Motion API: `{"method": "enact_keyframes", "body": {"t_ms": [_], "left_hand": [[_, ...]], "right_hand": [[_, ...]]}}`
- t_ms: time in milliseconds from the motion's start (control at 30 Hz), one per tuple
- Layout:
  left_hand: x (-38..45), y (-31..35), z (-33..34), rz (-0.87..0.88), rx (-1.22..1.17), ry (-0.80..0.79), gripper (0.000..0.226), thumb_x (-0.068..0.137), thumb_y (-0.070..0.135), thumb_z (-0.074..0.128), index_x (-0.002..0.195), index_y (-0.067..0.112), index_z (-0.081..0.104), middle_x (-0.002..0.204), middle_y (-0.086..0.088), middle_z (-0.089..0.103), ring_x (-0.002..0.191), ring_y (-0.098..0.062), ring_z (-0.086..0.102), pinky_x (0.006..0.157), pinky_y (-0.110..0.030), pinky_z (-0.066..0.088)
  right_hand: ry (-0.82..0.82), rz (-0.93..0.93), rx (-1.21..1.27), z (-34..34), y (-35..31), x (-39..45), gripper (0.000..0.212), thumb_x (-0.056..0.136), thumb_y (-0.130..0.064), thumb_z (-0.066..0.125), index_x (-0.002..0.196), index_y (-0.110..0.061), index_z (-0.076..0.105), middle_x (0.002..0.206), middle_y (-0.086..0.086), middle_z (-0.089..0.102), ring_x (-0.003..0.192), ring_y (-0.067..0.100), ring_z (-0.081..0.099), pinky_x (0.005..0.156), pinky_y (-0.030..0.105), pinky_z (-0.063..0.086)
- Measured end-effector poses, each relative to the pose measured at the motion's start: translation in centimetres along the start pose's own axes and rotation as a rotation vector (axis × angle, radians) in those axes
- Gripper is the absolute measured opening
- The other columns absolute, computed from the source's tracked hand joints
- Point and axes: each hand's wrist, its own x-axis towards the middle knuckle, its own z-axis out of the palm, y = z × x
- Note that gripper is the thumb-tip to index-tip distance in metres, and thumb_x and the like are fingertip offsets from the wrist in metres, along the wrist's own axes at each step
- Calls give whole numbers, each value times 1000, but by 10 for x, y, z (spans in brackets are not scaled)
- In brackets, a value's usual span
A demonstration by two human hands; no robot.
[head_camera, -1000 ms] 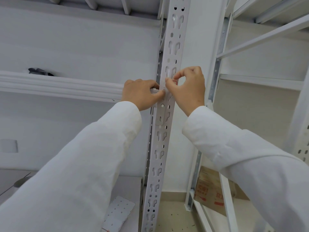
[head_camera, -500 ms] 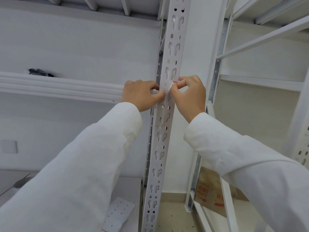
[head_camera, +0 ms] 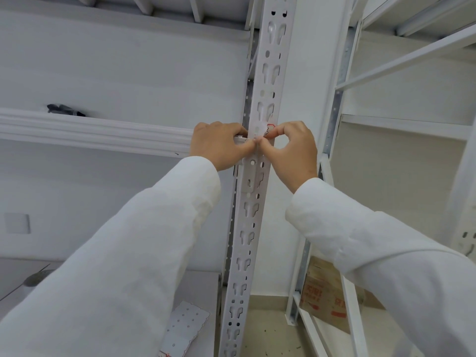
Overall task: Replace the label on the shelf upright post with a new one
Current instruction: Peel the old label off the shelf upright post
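Two hands meet on the white slotted upright post [head_camera: 260, 191], about level with the white shelf beam [head_camera: 98, 132] that runs off to your left. Your left hand [head_camera: 219, 145] is curled against the post's left edge, its thumb stretched across the front face until it touches your right thumb. Your right hand [head_camera: 291, 150] comes in from the other side, with its grip pressed together: thumb and forefinger pinch the lower edge of the label [head_camera: 262, 130], a small white piece with red print along its right side. The label lies against the post's front face just above your fingertips, and its top corner looks curled; you cannot tell how much of it is stuck down. Whether your left grip holds the label or only braces the post is hidden by the knuckles. Both white sleeves [head_camera: 128, 253] fill the lower part of the view. Low down, a sheet of stickers [head_camera: 185, 328] lies on the lower shelf just left of the post, and a cardboard box [head_camera: 324, 295] sits behind the right-hand frame.
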Motion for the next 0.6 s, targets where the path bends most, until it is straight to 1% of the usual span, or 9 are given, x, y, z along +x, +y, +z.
{"method": "enact_keyframes", "body": {"t_ms": [67,167,267,367,500,533,600], "left_hand": [[0,-1,0,-1,-6,-1,36,86,55,43,104,30,63,88,1,64,99,-22,56,90,-33,29],[0,-1,0,5,-6,10,36,86,54,44,105,30,63,97,-1,69,101,-21,56,92,-34,30],[1,-1,0,6,-11,9,36,86,53,44,105,30,63,97,-1,69,101,-21,56,92,-34,30],[0,-1,0,11,-6,9,36,86,54,44,104,30,63,98,-1,70,102,-21,56,91,-34,30],[0,-1,0,12,0,7,37,87,54,43,105,29,63,98,-1,70,102,-21,56,92,-35,30],[0,-1,0,14,3,7,37,87,54,43,106,29,63,99,-1,70,102,-21,56,92,-35,30],[-1,0,-1,17,8,3,37,87,54,42,106,29,63,99,-1,69,102,-22,56,93,-35,30]], "right_hand": [[-5,6,-20,1,0,1,7,80,-27,64,77,-22,60,102,-1,58,104,16,50,79,22,33],[8,5,-11,1,1,2,8,80,-21,62,73,-20,59,101,-2,59,103,17,52,80,22,34],[28,-6,-6,-1,2,2,9,79,-20,63,72,-18,58,99,-3,62,97,14,54,79,21,36],[17,17,38,-6,4,5,9,77,-20,65,71,-18,58,97,-7,66,90,9,54,73,17,38],[-25,36,55,-13,9,8,12,76,-22,66,70,-20,56,95,-12,69,89,14,63,75,23,48],[-33,38,62,-15,11,9,13,76,-22,66,69,-21,54,93,-12,69,88,15,64,77,27,50],[-46,39,93,-17,14,10,16,76,-22,66,67,-25,54,82,-13,67,89,12,65,84,37,52]]}}
